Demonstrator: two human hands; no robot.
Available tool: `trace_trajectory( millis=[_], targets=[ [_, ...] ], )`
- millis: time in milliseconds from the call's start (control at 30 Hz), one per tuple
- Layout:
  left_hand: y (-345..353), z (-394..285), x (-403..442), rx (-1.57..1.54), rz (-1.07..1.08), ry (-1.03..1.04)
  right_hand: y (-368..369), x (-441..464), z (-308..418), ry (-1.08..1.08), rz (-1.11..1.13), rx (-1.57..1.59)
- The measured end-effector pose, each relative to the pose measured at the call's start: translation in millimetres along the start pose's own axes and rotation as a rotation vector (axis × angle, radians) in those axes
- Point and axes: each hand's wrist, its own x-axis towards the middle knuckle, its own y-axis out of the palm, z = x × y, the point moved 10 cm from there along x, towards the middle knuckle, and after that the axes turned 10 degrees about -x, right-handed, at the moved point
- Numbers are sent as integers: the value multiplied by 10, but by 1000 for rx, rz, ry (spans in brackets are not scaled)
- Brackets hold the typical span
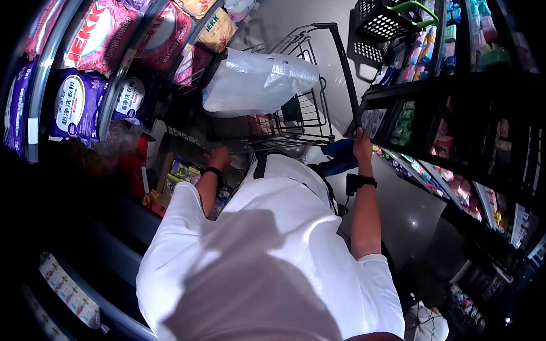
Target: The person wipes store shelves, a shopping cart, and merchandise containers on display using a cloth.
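A wire shopping cart stands in front of me, turned at an angle. My right hand is closed round the lower end of its black handle. A dark blue cloth-like item hangs beside that hand. My left hand is low on the left, near the dark near side of the cart. Its fingers look curled, but shadow hides what they hold, if anything. A large whitish translucent plastic bag rests on top of the cart. Black bands circle both wrists.
Shelves on the left carry pink washing powder bags and purple detergent bags. Small colourful packets lie in a box below. Dark shelves line the right, with a black basket ahead. Another person is behind me.
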Motion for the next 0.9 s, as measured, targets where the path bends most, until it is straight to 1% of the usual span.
trace_trajectory(
  millis=[33, 100, 167, 233, 300, 333, 367, 433, 500, 567, 600, 633, 700, 767, 833, 867, 900],
  targets=[
    [27, -62, -13, -9, -11, -11, -24, 183, 34, -58, -9, 2],
    [104, -165, -69, -45, -23, -11, -103, 490, 135, -103, -7, -11],
    [102, -299, -80, -132, -94, 65, -153, 768, 266, -124, 35, -8],
    [63, -385, -124, -126, -146, -16, -184, 1031, 432, -163, 47, -3],
    [160, -374, 42, -91, -175, -26, -260, 1283, 584, -190, 50, -12],
    [233, -350, 161, -90, -175, 3, -265, 1383, 676, -193, 58, -33],
    [238, -340, 201, -91, -168, 11, -291, 1441, 782, -196, 66, -58],
    [379, -391, 327, -137, -22, 50, -395, 1553, 975, -188, 105, -98],
    [457, -388, 520, -47, -85, 148, -195, 1920, 1092, -260, 161, -80],
    [705, -343, 736, -52, 63, 187, -295, 1974, 1336, -261, 179, -186],
    [771, -364, 795, -88, 105, 216, -283, 2067, 1426, -290, 190, -237],
    [717, -402, 794, -149, 65, 182, -204, 2229, 1548, -337, 197, -271],
    [662, -274, 712, -202, -113, -33, -296, 2245, 1836, -397, 196, -285],
    [768, -311, 826, -138, -36, -57, -447, 2193, 2106, -374, 181, -328],
    [642, -282, 716, -249, -122, -140, -381, 2350, 2298, -407, 171, -385],
    [622, -311, 694, -267, -122, -150, -299, 2447, 2381, -462, 185, -450],
    [590, -363, 689, -381, -89, -124, -256, 2548, 2476, -518, 197, -512]
  ],
)
